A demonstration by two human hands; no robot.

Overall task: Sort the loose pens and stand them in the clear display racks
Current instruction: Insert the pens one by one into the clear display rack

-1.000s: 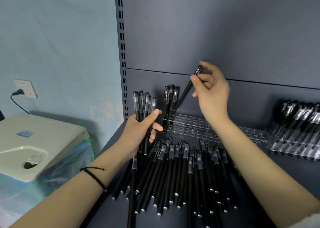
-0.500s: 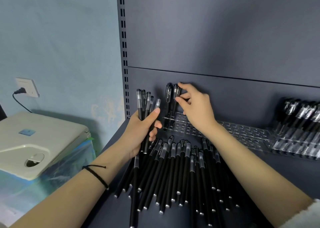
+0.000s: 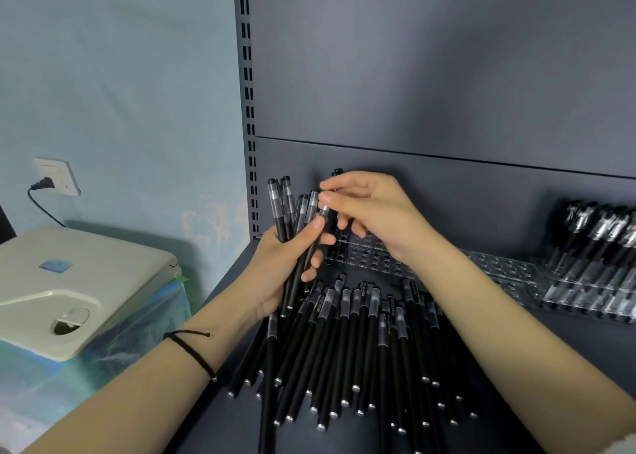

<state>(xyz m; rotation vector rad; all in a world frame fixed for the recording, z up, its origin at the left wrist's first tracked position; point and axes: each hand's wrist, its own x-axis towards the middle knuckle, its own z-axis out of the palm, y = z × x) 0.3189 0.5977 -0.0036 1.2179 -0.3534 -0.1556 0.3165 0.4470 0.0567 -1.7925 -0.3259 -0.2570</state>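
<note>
My left hand point(image 3: 275, 271) grips a bundle of black pens point(image 3: 290, 212) upright, caps up, at the shelf's left end. With thumb and forefinger my right hand point(image 3: 375, 212) pinches the cap of one pen point(image 3: 322, 212) at the right side of that bundle. A fan of loose black pens point(image 3: 361, 350) lies on the dark shelf point(image 3: 568, 350) below both hands. Behind my right hand stands the clear rack point(image 3: 499, 267) with rows of holes; one black pen cap point(image 3: 338, 171) shows above my fingers, and whatever else stands there is hidden.
A second clear rack point(image 3: 592, 295), filled with leaning pens, stands at the far right. The grey back panel point(image 3: 447, 92) rises right behind the racks. Left of the shelf sits a cream machine point(image 3: 69, 281) on plastic-wrapped goods, under a wall socket point(image 3: 56, 176).
My right hand set a pen into the rack, then came left and down to the bundle, where it now pinches a pen's cap. My left hand kept its grip.
</note>
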